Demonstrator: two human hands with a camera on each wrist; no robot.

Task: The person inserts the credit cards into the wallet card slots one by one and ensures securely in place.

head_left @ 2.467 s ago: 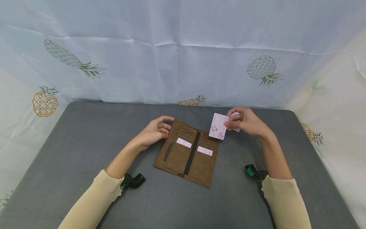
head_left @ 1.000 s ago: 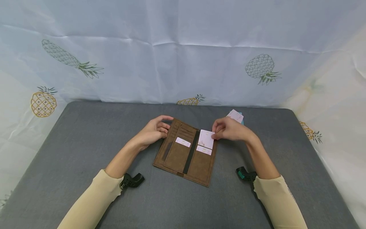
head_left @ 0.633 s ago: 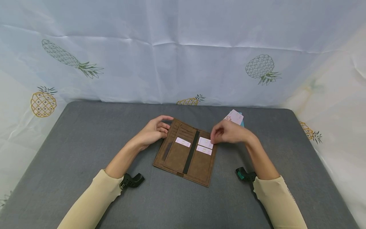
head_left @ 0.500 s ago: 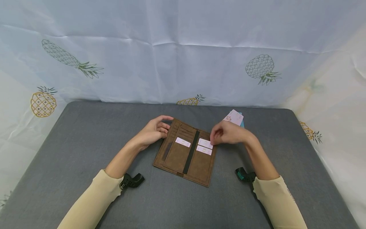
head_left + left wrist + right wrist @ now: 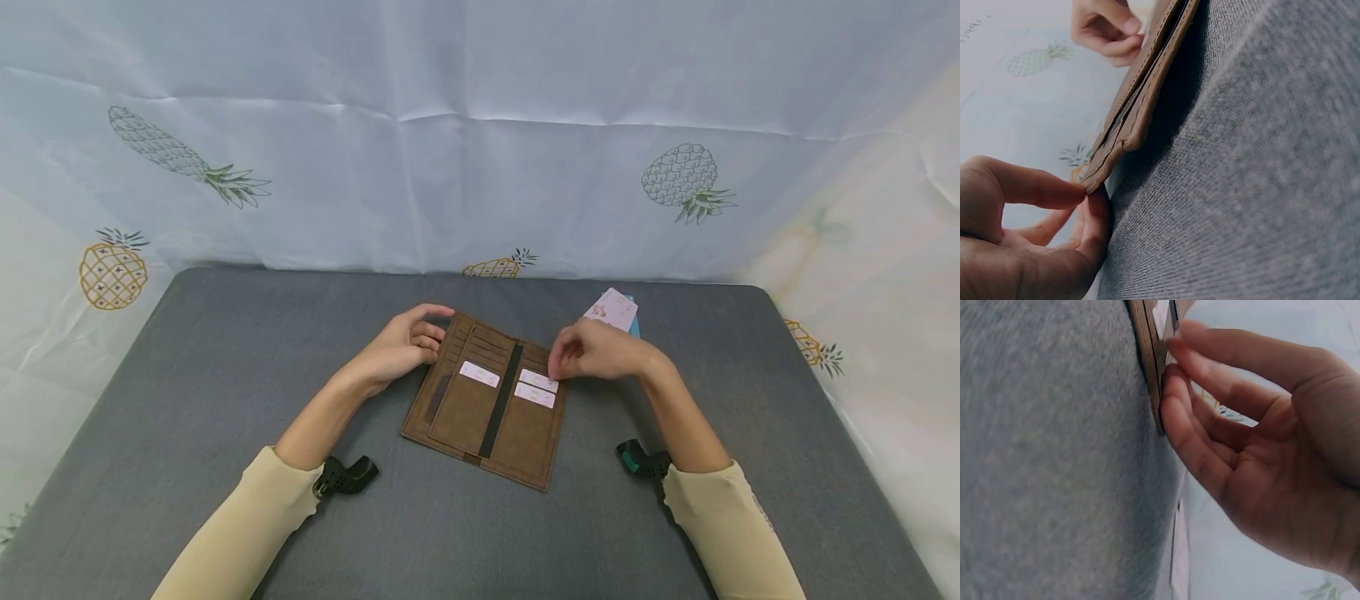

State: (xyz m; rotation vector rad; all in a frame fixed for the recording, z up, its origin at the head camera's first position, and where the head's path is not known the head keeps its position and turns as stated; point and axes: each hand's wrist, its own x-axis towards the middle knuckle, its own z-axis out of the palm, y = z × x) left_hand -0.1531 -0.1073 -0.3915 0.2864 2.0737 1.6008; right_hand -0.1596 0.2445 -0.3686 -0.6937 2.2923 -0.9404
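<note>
Brown leather long wallet (image 5: 487, 402) lies open flat on the grey fabric table (image 5: 187, 392), near its middle. In the head view the right hand (image 5: 596, 357) bends its fingers down onto the upper pale pink card (image 5: 538, 381), which sits in a slot of the wallet's right half just above a 2nd pale card (image 5: 535, 395); a 3rd pale card (image 5: 480, 374) shows in the left half. The left hand (image 5: 405, 346) rests at the wallet's far left corner, fingers loosely curled against its edge. Behind the right hand a small stack of loose pale cards (image 5: 613, 309) lies on the table.

From the left wrist, the left hand (image 5: 1022, 231) pinches the wallet's corner (image 5: 1100, 172) between thumb and fingers.

From the right wrist, the right hand (image 5: 1260, 444) has its fingertips (image 5: 1179, 347) pressed to the wallet's edge (image 5: 1147, 362) and the card there, fingers only slightly bent.

Compared with 1 second ago, the upper card stands far less out of its slot, with only a narrow strip now showing.
</note>
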